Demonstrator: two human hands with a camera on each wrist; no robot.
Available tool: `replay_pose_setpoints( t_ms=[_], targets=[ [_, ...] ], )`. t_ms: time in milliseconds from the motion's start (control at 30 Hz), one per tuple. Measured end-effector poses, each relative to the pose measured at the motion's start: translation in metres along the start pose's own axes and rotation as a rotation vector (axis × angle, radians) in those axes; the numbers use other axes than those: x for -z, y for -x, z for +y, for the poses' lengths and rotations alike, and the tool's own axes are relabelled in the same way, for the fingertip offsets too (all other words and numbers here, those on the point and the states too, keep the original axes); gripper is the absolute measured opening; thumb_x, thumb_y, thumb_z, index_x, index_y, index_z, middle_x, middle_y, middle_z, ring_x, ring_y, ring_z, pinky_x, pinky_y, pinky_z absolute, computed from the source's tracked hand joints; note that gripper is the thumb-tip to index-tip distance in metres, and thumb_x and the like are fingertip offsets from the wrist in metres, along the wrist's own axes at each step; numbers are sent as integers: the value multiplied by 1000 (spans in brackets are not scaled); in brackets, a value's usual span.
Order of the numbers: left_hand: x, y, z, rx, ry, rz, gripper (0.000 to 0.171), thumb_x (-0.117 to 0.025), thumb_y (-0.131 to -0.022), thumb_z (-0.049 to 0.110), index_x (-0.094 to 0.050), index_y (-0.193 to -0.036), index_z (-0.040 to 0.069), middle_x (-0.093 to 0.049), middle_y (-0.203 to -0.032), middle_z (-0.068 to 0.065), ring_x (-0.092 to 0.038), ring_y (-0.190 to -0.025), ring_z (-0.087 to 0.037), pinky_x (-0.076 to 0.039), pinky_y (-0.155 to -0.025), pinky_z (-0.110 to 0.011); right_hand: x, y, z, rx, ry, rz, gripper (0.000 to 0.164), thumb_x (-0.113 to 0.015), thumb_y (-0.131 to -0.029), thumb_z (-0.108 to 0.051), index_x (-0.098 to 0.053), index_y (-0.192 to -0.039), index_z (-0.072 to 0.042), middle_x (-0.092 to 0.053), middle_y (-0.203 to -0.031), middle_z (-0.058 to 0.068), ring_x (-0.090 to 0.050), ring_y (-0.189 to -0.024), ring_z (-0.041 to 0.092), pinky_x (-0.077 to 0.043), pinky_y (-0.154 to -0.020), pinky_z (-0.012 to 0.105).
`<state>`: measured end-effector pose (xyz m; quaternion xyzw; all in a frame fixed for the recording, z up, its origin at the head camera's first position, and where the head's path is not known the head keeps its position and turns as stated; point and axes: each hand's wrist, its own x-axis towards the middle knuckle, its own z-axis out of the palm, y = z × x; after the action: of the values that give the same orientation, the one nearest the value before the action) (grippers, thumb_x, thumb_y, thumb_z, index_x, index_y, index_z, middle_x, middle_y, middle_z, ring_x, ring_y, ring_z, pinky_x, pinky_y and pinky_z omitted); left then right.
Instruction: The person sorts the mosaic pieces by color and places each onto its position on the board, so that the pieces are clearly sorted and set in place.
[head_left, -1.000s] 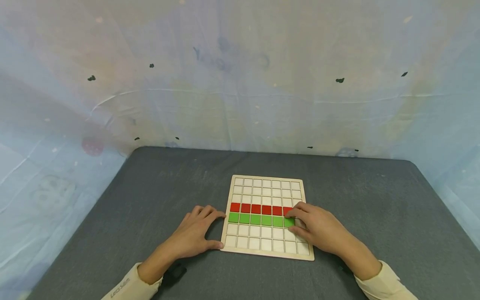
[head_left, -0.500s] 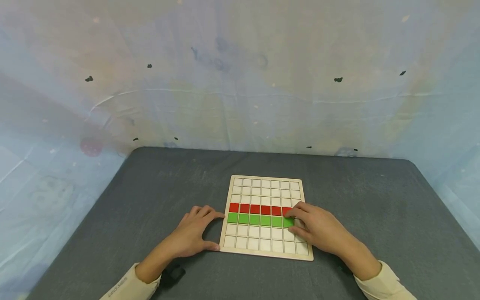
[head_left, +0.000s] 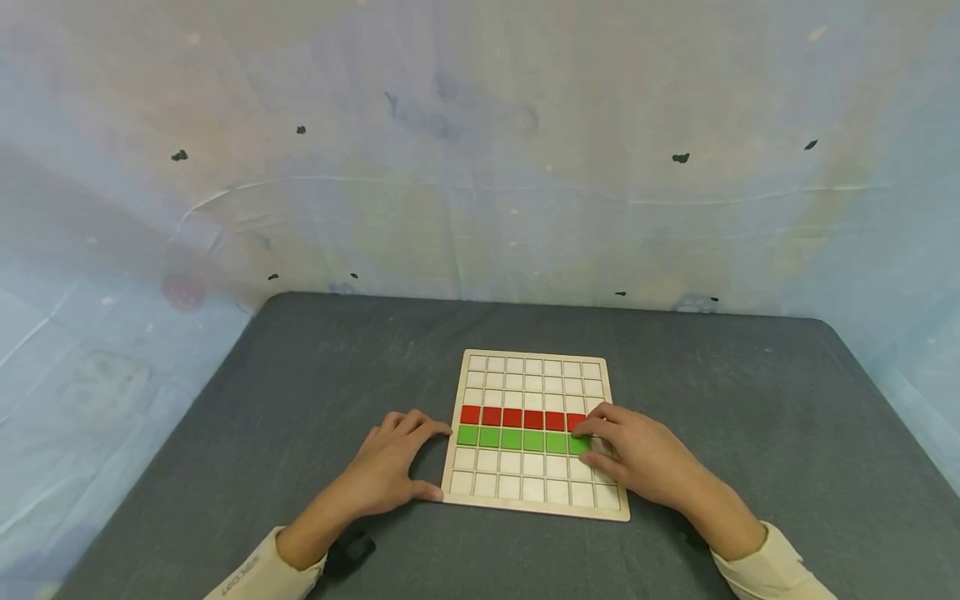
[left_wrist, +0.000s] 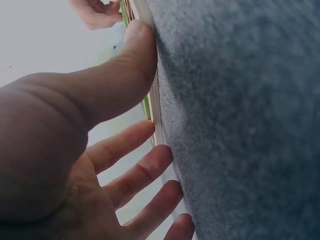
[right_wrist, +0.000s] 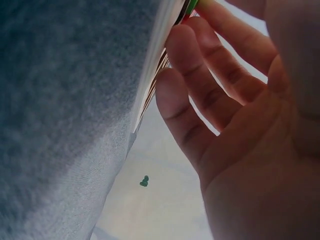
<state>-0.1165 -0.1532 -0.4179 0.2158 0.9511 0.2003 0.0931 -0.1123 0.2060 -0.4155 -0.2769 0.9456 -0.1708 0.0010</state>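
A square wooden grid board (head_left: 536, 507) lies on the dark table in the head view. Across its middle runs a row of red square tiles (head_left: 512, 417), with a row of green square tiles (head_left: 512, 439) just nearer. My left hand (head_left: 384, 468) rests at the board's left edge, thumb and index fingertip touching it, fingers spread. At the right end, my right hand (head_left: 637, 450) pinches the last green tile (head_left: 579, 444) between index finger and thumb, partly covering it and the last red tile. The right wrist view shows a bit of green tile (right_wrist: 191, 6) at a fingertip.
The dark grey table (head_left: 360, 358) surrounds the board. Behind it hangs a pale patterned cloth (head_left: 480, 167) with small dark marks, which also covers both sides. A small black object (head_left: 351, 552) lies by the left wrist.
Both hands and the board keep nearly the same places. The head view has shifted slightly.
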Motion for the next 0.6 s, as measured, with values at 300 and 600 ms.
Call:
replay_pose_setpoints(
  t_ms=[300,600],
  targets=[
    [-1,0,4,11,3,-18,67,-84,-77,37,-56,-136,26,-53,-128,2,-43,-121,-27,-38,-93,-50,1,1,1,-6,2,-2,26,-74,-90,-33,-71,-115,-26,-61,-103,-12,-47,-74,-5,-46,-66,23],
    [1,1,4,-26,-30,-27,61,-75,-88,34,-53,-145,27,-52,-128,-1,-43,-118,-26,-37,-88,-45,0,0,1,-9,35,4,25,-74,-90,-35,-71,-114,-27,-62,-103,-13,-49,-77,-4,-48,-70,25]
  ],
)
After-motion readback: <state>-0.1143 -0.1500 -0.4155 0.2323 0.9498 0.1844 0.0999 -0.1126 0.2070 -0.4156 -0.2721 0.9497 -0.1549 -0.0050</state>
